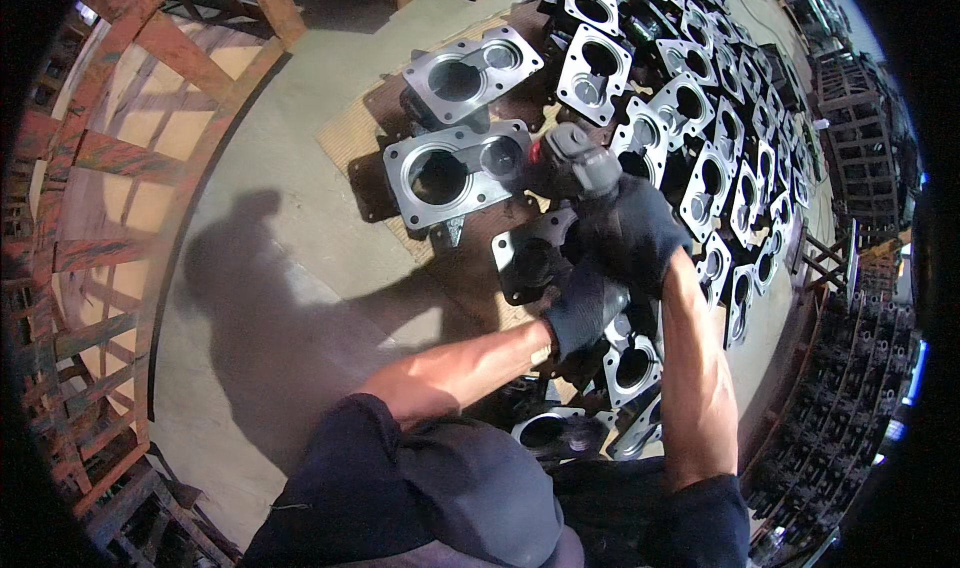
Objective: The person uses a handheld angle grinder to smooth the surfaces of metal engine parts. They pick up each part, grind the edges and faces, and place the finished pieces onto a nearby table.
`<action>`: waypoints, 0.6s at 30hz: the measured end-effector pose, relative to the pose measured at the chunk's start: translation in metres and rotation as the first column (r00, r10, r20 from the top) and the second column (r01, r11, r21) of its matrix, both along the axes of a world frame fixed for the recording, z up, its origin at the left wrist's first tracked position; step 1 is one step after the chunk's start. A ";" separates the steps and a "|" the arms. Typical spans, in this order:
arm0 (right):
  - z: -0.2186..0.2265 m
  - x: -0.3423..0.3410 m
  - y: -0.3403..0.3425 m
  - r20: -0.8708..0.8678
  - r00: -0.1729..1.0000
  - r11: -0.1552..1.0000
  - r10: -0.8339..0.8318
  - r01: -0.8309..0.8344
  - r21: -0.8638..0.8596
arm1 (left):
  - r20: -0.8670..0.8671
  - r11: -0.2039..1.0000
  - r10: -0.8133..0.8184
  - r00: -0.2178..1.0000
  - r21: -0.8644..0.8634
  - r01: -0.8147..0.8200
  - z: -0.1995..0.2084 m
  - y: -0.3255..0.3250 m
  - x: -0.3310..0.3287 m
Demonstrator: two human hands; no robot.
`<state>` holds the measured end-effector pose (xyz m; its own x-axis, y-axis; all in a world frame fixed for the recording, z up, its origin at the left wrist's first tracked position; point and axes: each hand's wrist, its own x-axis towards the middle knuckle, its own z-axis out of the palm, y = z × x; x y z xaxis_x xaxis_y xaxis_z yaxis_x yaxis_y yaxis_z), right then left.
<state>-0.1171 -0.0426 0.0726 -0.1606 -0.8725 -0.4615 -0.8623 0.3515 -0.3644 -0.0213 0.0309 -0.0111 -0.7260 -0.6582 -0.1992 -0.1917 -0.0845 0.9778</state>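
My right hand (640,230), in a dark glove, is closed round a grey hand-held power tool (584,160). The tool's head has a small red spot at its front and points left, over the right end of a metal casting (474,180). That casting has a bright flat face with one large and one small round bore and bolt holes along its rim. My left hand (588,311), gloved too, is closed lower down, close to the right wrist; what its fingers hold is hidden. Beside it lies a darker, shadowed casting (515,268), partly covered by my hands.
Many similar castings (690,103) stand close together to the right and far side, on cardboard sheets (345,133) over a concrete floor (250,168). A rusty metal frame rack (170,158) runs along the left. Racks of dark parts (850,388) line the right.
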 end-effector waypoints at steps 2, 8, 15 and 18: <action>0.000 0.003 0.023 -0.003 0.996 0.995 0.089 -0.089 -0.043 | -0.254 0.944 0.234 0.938 0.291 -0.156 -0.019 0.034 -0.014; -0.009 0.018 0.053 -0.003 0.995 0.995 0.096 -0.096 0.034 | -0.252 0.916 0.296 0.921 0.348 -0.199 -0.018 0.079 0.011; -0.012 0.044 0.067 0.216 0.967 0.990 0.135 -0.123 -0.068 | -0.294 0.936 0.328 0.898 0.229 -0.267 -0.033 0.091 0.036; -0.004 0.020 0.064 0.104 0.982 0.986 0.161 -0.155 -0.058 | -0.262 0.949 0.306 0.915 0.163 -0.270 -0.025 0.082 0.009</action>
<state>-0.0974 0.0213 0.0684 0.0292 -0.9050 -0.4245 -0.8604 0.1934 -0.4715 -0.0124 0.1129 -0.0364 -0.5460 -0.8309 -0.1070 0.1390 -0.2158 0.9665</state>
